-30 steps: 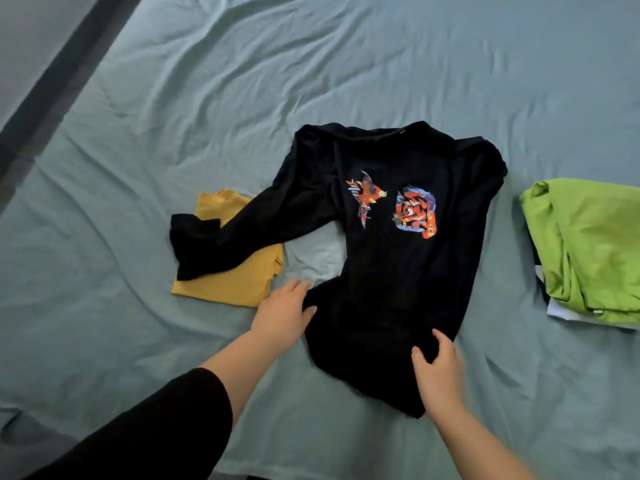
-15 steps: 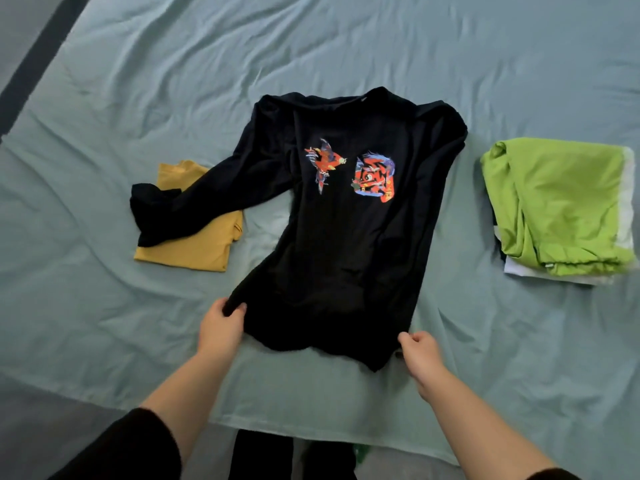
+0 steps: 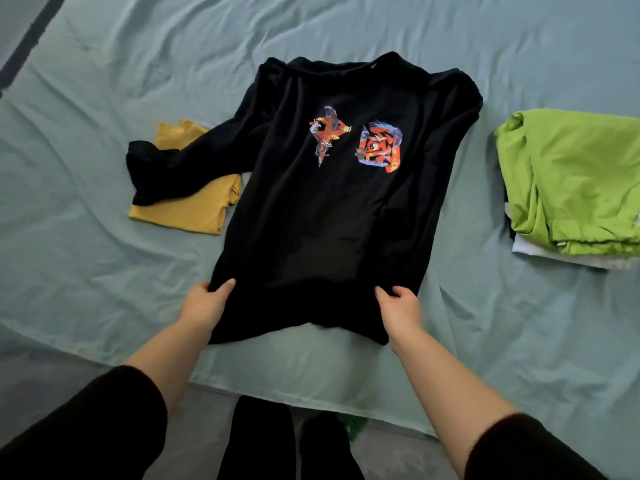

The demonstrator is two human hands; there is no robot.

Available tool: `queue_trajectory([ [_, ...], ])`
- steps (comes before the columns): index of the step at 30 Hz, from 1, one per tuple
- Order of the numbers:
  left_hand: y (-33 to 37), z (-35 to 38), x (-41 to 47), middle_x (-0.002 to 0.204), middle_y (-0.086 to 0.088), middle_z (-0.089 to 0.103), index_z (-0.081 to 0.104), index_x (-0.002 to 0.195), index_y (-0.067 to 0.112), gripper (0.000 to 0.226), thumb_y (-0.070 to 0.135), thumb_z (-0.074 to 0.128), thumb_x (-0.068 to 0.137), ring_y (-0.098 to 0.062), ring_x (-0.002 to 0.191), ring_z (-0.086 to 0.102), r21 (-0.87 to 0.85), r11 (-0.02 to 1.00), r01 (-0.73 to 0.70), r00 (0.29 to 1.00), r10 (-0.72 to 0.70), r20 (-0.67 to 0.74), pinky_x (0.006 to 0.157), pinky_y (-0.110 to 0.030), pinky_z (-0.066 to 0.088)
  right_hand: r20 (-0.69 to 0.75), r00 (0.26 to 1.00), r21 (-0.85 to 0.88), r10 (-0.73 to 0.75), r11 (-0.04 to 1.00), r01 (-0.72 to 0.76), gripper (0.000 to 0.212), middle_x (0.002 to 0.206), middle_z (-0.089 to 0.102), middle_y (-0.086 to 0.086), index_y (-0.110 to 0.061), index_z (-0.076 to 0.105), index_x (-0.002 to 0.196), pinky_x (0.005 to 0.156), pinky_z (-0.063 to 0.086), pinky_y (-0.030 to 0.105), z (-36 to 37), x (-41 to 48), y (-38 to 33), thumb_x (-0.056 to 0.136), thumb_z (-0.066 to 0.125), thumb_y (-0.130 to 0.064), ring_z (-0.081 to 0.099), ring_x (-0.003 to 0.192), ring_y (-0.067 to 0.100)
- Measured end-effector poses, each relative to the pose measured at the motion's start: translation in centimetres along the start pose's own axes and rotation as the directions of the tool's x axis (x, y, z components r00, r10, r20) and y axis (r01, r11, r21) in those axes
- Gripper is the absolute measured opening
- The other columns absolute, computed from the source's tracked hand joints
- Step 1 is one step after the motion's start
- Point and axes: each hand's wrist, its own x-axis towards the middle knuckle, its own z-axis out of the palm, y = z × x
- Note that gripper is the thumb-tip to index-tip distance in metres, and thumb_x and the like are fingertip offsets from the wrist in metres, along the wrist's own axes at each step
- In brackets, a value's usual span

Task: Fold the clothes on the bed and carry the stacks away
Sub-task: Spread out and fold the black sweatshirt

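A black long-sleeved shirt with a red and blue print lies face up in the middle of the bed. My left hand grips its lower left edge, thumb on top of the cloth. My right hand grips the lower right edge near the hem. The hem is lifted slightly off the sheet and sags between my hands. The shirt's left sleeve stretches out to the left and lies over a folded yellow garment. Its right sleeve is tucked out of sight.
The bed is covered by a wrinkled pale blue-green sheet. At the right edge sits a stack topped by a folded lime-green garment over white cloth. The bed's near edge runs just in front of my legs, with grey floor below.
Both hands took hold of the shirt's lower corners and pulled the body out flat and wider toward me. The bunched lower part is now spread straight.
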Motion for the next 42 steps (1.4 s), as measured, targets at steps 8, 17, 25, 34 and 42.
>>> queue_trajectory([
  [8, -0.1, 0.9, -0.6, 0.114, -0.019, 0.064, 0.058, 0.118, 0.002, 0.039, 0.034, 0.043, 0.101, -0.037, 0.107, 0.058, 0.235, 0.962, -0.141, 0.988, 0.153, -0.031, 0.079, -0.036, 0.042, 0.002, 0.999, 0.004, -0.047, 0.999, 0.047, 0.025, 0.062, 0.049, 0.0, -0.015, 0.042, 0.065, 0.055, 0.037, 0.031, 0.0, 0.3, -0.4, 0.089, 0.046, -0.018, 0.045, 0.057, 0.017],
  [17, -1.4, 0.3, -2.4, 0.105, -0.011, 0.068, 0.063, 0.118, 0.004, 0.035, 0.031, 0.054, 0.097, -0.027, 0.097, 0.062, 0.173, 0.969, -0.179, 0.984, 0.176, 0.033, 0.081, -0.035, 0.047, 0.155, 0.974, -0.785, -0.163, 0.578, 0.222, 0.09, 0.151, 0.006, 0.001, -0.045, 0.015, 0.144, 0.108, 0.022, 0.061, -0.1, -1.3, 2.9, 0.075, 0.073, -0.048, 0.014, 0.143, 0.029],
  [25, -1.9, -1.0, -2.0, 0.099, -0.009, 0.065, 0.062, 0.115, 0.006, 0.034, 0.034, 0.05, 0.099, -0.029, 0.094, 0.06, 0.195, 0.964, -0.181, 0.982, 0.188, -0.015, 0.079, -0.038, 0.045, 0.184, 0.86, -0.422, -0.475, 0.753, 0.506, 0.038, 0.096, 0.041, -0.001, -0.018, 0.066, 0.117, 0.072, 0.034, 0.008, -6.4, -0.5, 4.8, 0.085, 0.061, 0.002, 0.044, 0.075, 0.002],
  [34, -2.8, -1.4, -0.5, 0.11, -0.023, 0.065, 0.061, 0.116, -0.001, 0.03, 0.021, 0.057, 0.096, -0.038, 0.101, 0.06, 0.294, 0.95, -0.102, 0.992, 0.118, -0.037, 0.077, -0.036, 0.04, 0.098, 0.986, -0.246, -0.138, 0.956, 0.159, 0.044, 0.115, 0.056, 0.009, -0.016, 0.067, 0.117, 0.089, 0.044, 0.026, -14.3, 2.5, 8.7, 0.076, 0.081, -0.025, 0.057, 0.106, 0.02],
  [42, -3.5, -1.7, -2.9, 0.075, -0.012, 0.056, 0.063, 0.109, 0.01, 0.023, 0.028, 0.059, 0.095, -0.022, 0.054, 0.045, 0.104, 0.993, -0.058, 0.998, 0.061, -0.023, 0.034, -0.017, 0.035, 0.046, 0.999, 0.061, 0.013, 0.998, -0.015, 0.041, 0.114, 0.065, 0.018, -0.017, 0.051, 0.118, 0.083, 0.051, 0.037, -13.2, 3.5, 9.6, 0.085, 0.063, 0.003, 0.063, 0.092, 0.025],
])
